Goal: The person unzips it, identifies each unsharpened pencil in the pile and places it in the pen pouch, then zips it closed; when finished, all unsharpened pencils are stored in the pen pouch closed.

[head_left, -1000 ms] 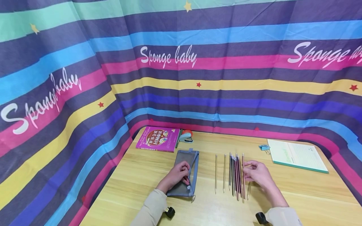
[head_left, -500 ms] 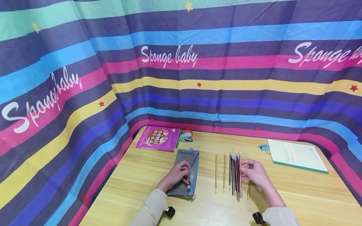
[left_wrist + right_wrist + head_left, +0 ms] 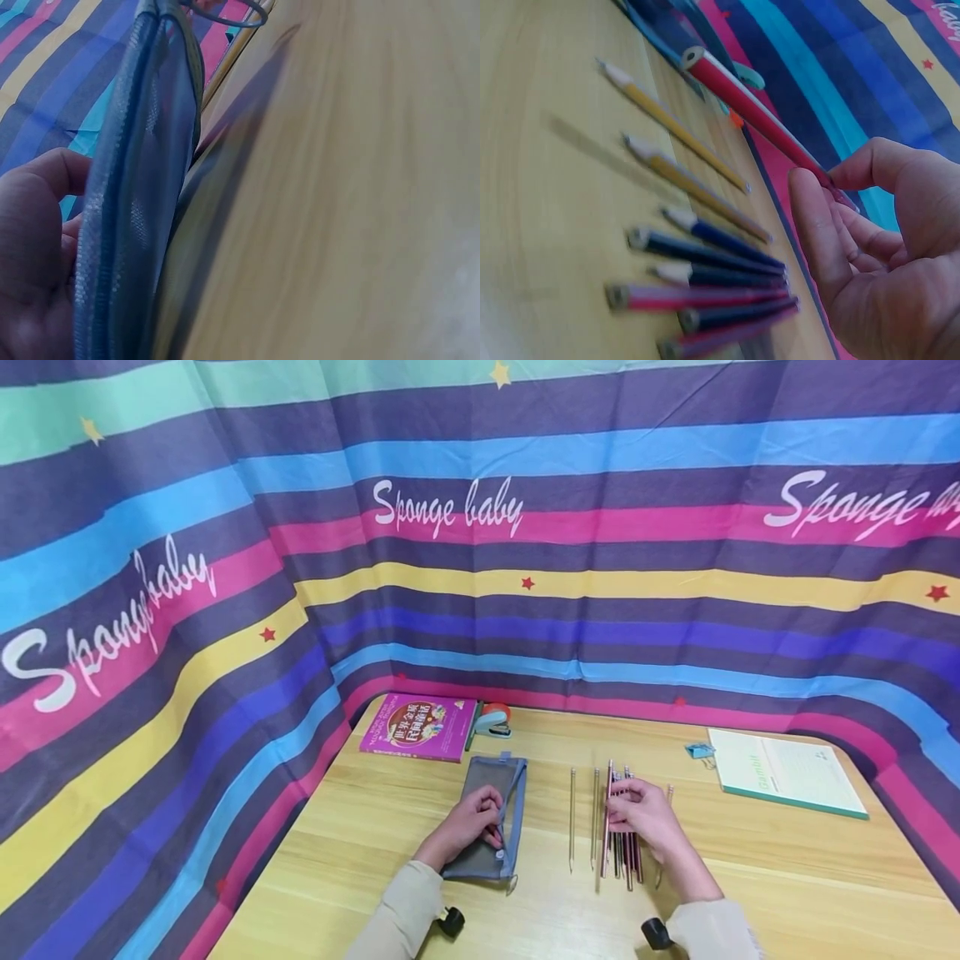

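While the left hand (image 3: pixel 471 823) rested on the grey mesh pencil case (image 3: pixel 491 814) with fingers curled over its zipper edge, the right hand (image 3: pixel 641 817) pinched a red pencil (image 3: pixel 761 120), lifted above the row of pencils (image 3: pixel 622 852) lying on the counter (image 3: pixel 787 877). A pink book (image 3: pixel 418 728) and a green notebook (image 3: pixel 787 773) lay farther back.

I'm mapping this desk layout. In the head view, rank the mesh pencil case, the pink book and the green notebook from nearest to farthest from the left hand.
1. mesh pencil case: under the left hand, held.
2. pink book: beyond the case, at the table's far left.
3. green notebook: far right side.
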`<state>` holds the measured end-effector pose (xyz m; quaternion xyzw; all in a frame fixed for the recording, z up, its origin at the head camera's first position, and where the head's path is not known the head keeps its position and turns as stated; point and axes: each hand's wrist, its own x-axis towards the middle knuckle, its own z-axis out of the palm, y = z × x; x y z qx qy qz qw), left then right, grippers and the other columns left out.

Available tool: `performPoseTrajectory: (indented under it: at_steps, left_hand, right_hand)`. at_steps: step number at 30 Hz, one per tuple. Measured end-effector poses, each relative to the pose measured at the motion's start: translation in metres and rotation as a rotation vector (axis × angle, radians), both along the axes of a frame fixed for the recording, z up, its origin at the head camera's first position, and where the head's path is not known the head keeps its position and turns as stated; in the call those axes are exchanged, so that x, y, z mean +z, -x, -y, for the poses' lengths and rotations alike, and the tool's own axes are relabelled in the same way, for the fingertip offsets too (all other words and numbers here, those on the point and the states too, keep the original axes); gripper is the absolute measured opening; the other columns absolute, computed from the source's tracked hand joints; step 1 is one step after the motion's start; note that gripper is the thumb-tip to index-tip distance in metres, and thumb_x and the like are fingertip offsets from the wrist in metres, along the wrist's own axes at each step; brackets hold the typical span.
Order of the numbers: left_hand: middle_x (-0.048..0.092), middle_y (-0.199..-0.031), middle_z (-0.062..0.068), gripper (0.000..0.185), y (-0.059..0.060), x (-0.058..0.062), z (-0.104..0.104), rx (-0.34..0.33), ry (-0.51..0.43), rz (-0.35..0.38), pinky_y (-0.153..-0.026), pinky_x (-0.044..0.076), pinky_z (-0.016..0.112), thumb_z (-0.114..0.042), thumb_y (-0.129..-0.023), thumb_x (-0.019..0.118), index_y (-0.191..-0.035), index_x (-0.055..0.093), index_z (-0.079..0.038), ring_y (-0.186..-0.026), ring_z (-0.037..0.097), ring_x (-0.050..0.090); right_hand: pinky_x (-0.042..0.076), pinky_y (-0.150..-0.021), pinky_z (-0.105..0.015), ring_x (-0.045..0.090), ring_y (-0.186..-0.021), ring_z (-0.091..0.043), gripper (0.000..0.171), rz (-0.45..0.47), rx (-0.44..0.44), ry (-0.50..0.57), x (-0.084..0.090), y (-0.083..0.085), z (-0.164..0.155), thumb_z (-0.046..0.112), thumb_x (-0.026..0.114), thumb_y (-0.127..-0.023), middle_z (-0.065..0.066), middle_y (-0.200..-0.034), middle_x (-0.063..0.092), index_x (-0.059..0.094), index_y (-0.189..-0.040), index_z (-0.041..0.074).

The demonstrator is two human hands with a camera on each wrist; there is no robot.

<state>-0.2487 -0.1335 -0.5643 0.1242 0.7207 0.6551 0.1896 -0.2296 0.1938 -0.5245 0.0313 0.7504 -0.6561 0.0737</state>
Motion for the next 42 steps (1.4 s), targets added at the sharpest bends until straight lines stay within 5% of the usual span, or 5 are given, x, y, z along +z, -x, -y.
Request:
performPoseTrajectory:
  at_steps: [28, 42]
  left_hand:
    - [0.052, -0.073, 0.0, 0.02, -0.006, -0.004, -0.022, 0.001, -0.102, 0.031, -0.057, 0.062, 0.03, 0.002, -0.088, 0.051, -0.107, 0.047, 0.007, -0.059, 0.016, 0.066]
    - [0.05, -0.073, 0.0, 0.024, -0.006, -0.003, -0.021, 0.003, -0.13, 0.05, -0.056, 0.061, 0.028, 0.002, -0.086, 0.051, -0.109, 0.045, 0.008, -0.058, 0.015, 0.064]
  right_hand:
    - [0.065, -0.069, -0.033, 0.068, -0.069, -0.018, 0.032, -0.027, -0.082, 0.19, -0.006, 0.018, 0.077, -0.008, 0.059, -0.093, -0.012, -0.091, 0.064, 0.051, -0.123, -0.015]
    - [0.065, -0.073, -0.04, 0.068, -0.07, -0.02, 0.022, -0.039, -0.112, 0.151, -0.01, 0.019, 0.098, -0.007, 0.061, -0.093, -0.012, -0.096, 0.061, 0.054, -0.114, -0.01]
